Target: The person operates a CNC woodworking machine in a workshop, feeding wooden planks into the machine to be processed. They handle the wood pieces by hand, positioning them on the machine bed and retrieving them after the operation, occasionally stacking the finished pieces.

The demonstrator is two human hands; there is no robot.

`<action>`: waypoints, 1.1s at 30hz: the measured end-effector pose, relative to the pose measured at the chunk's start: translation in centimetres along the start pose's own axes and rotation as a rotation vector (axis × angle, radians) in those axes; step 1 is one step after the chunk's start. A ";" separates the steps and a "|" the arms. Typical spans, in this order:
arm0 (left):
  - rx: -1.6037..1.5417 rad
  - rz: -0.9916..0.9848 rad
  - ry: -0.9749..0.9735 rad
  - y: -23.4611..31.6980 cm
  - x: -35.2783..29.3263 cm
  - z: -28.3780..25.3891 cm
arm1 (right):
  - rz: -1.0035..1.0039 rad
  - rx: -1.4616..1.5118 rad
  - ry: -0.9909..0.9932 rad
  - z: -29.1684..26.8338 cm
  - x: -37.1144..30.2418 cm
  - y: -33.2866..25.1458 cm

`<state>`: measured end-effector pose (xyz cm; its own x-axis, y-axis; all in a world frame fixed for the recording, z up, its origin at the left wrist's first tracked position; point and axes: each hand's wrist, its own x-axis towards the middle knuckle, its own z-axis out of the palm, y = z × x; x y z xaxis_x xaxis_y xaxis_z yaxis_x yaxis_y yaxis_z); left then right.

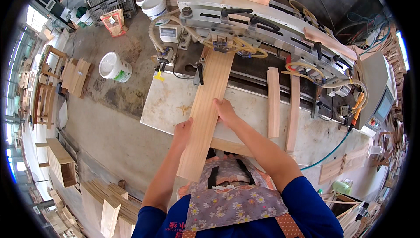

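A long, pale wooden board slants across the front of a woodworking machine, its far end under the machine's hoses and metal fittings. My left hand is closed on the board's left edge, thumb on top. Farther along, my right hand grips the right edge, also with its thumb on top. Fingers of both hands are hidden under the board. The near end of the board reaches over my flowered apron. Two narrow wooden strips lie on the machine's light table, right of my right hand.
A control panel stands at the right, with a teal hose curving below it. White buckets stand on the floor at left and behind. Wooden stacks sit at lower left. A black lever rises beside the board.
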<state>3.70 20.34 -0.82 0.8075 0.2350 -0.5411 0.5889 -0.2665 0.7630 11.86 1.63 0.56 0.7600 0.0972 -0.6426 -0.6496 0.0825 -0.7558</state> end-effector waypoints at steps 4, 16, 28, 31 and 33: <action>-0.021 -0.016 -0.024 2.9 0.1 0.4 | -0.009 0.004 0.005 -0.6 1.1 -1.0; -0.053 0.032 0.042 2.5 0.7 1.1 | -0.009 -0.007 0.026 -0.8 1.8 -0.8; 0.431 0.165 0.138 6.7 -0.6 1.6 | -0.041 -0.063 0.128 -0.7 3.1 0.4; 0.566 0.800 0.250 10.8 -1.3 3.9 | -0.088 -0.069 0.122 -0.9 4.0 1.2; 0.617 0.819 -0.043 13.9 0.0 6.0 | -0.161 0.012 0.095 -1.1 5.1 2.9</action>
<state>12.13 11.06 7.68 0.9631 -0.2658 0.0426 -0.2381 -0.7669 0.5960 13.83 1.23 -5.06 0.8525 -0.0124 -0.5226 -0.5189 0.1017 -0.8488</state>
